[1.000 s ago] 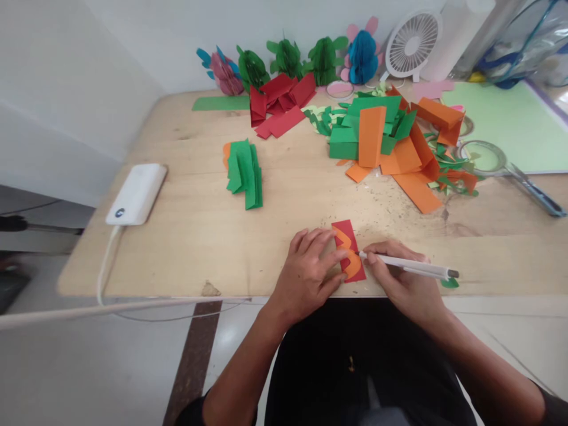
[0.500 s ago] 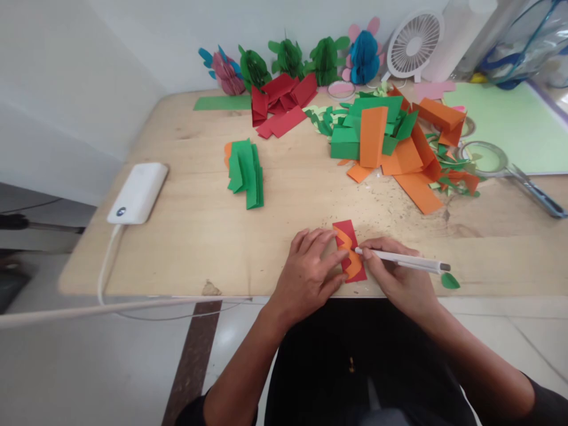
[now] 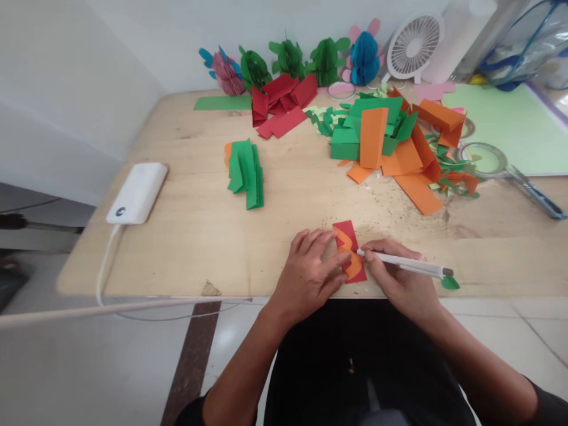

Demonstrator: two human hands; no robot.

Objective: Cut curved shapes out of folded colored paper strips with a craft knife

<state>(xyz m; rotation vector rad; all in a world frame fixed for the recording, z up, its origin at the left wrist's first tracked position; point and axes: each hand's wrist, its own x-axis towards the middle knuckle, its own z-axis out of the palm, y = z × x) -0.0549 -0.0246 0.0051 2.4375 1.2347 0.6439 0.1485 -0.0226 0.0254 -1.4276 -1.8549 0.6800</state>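
Observation:
Near the table's front edge lies a red paper piece [image 3: 349, 226] with a curved orange paper cutout [image 3: 354, 266] on top of it. The fingers of my left hand [image 3: 313, 266] are spread and rest on the left side of both papers, hiding part of the cutout. My right hand [image 3: 399, 278] is closed around a white pen [image 3: 410, 263]. The pen's tip is at the notch on the cutout's right edge. A small green paper leaf [image 3: 450, 283] lies by the pen's rear end.
Folded green paper [image 3: 248, 171] lies left of centre, and a white power bank [image 3: 138, 194] with a cable farther left. Behind are red papers [image 3: 284, 97], a pile of green and orange pieces [image 3: 373, 136], tape rolls, scissors [image 3: 535, 192], paper figures [image 3: 326, 62] and a fan [image 3: 415, 46].
The pen and my right hand have shifted slightly, with the pen's rear end now nearer the green leaf. My left hand and the papers look almost the same.

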